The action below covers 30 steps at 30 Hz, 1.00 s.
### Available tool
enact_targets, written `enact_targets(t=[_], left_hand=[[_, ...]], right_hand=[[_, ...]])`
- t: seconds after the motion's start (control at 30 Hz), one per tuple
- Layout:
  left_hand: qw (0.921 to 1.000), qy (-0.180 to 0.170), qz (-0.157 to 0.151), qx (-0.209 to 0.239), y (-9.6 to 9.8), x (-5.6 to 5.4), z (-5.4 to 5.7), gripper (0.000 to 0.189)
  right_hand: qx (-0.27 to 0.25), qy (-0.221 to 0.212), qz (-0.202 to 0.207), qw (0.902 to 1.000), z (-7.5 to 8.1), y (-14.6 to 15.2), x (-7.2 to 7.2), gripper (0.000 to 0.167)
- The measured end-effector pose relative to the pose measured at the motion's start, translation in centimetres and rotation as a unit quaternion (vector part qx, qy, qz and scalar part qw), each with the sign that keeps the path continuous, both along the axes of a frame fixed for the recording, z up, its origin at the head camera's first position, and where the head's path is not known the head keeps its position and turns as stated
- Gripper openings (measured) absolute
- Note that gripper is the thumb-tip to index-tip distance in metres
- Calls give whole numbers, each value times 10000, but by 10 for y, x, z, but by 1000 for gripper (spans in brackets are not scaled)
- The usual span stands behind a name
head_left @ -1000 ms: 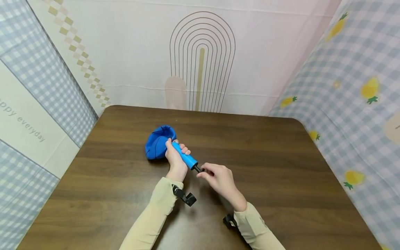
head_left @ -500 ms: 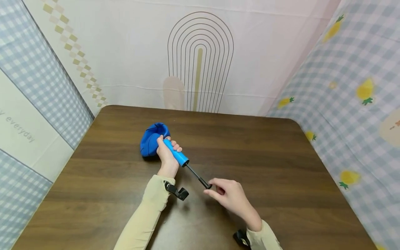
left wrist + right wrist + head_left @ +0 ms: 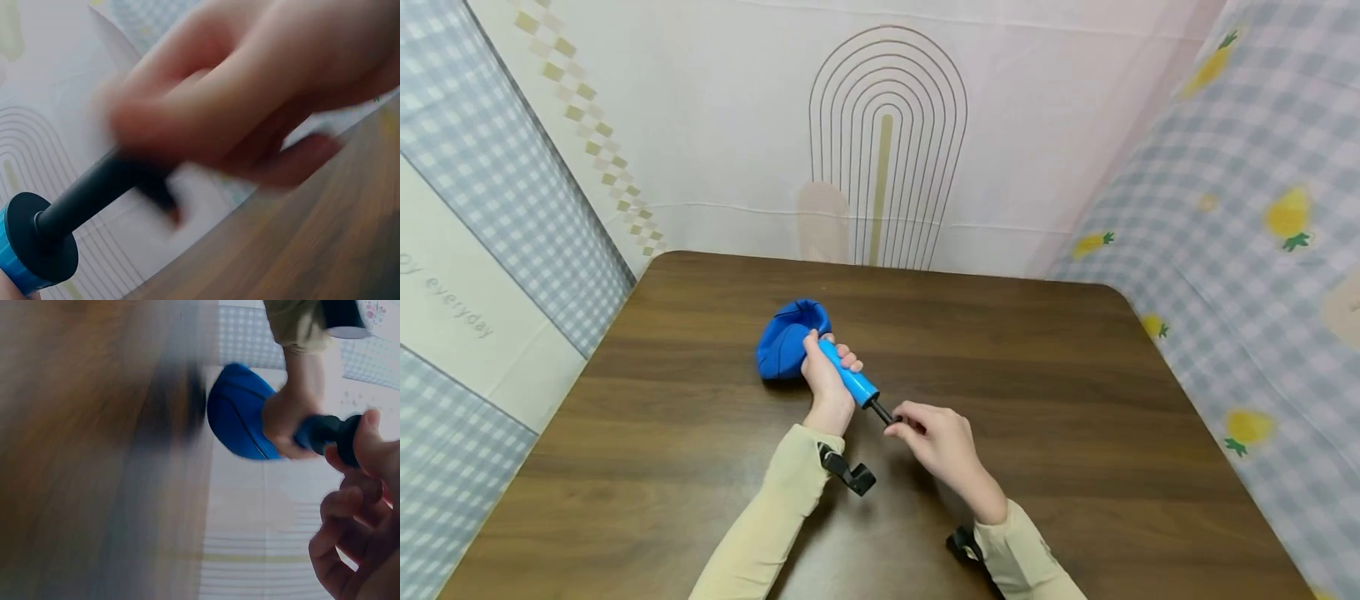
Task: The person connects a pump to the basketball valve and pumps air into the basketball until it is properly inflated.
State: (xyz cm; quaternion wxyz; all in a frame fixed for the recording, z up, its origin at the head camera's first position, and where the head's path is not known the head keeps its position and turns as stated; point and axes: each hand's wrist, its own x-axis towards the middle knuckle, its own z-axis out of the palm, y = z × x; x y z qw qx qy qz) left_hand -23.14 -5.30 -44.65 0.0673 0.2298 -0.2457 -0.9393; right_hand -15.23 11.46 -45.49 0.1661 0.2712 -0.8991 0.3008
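Blue pump (image 3: 859, 388) slants above the surface (image 3: 1075, 400), beside the dented blue ball (image 3: 784, 348); left hand (image 3: 824, 379) wraps its barrel, right hand (image 3: 942, 437) pinches the black handle (image 3: 349, 440); off-line strokes might bend the rod (image 3: 87, 199); far edge well beyond ball; open room rightward.

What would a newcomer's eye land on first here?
Probably the saturated blue of the caved-in ball, left of centre over the brown table in the head view. Next, likely the light-blue pump beside it, held in the person's left grip, with the right grip pinching its black handle. Behind the table, the lined arch print stands out on the pale backdrop.
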Motion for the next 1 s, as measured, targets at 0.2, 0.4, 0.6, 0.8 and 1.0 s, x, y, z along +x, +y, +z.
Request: enact_targets(t=[0.2, 0.4, 0.6, 0.8, 1.0], left_hand=[[9997, 195, -150, -51, 1, 3, 2, 34], [9991, 228, -341, -45, -11, 0, 2, 35], [10000, -34, -66, 15, -25, -2, -4, 35], [9999, -116, -26, -24, -27, 0, -7, 34], [9996, -191, 132, -134, -13, 4, -11, 32]], right_hand=[[72, 34, -83, 9999, 1, -12, -5, 16], [250, 183, 204, 9993, 8, -2, 6, 18], [264, 550, 749, 9953, 3, 27, 26, 16], [191, 894, 926, 9915, -1, 36, 30, 14], [466, 1129, 590, 9908, -9, 19, 9, 17]])
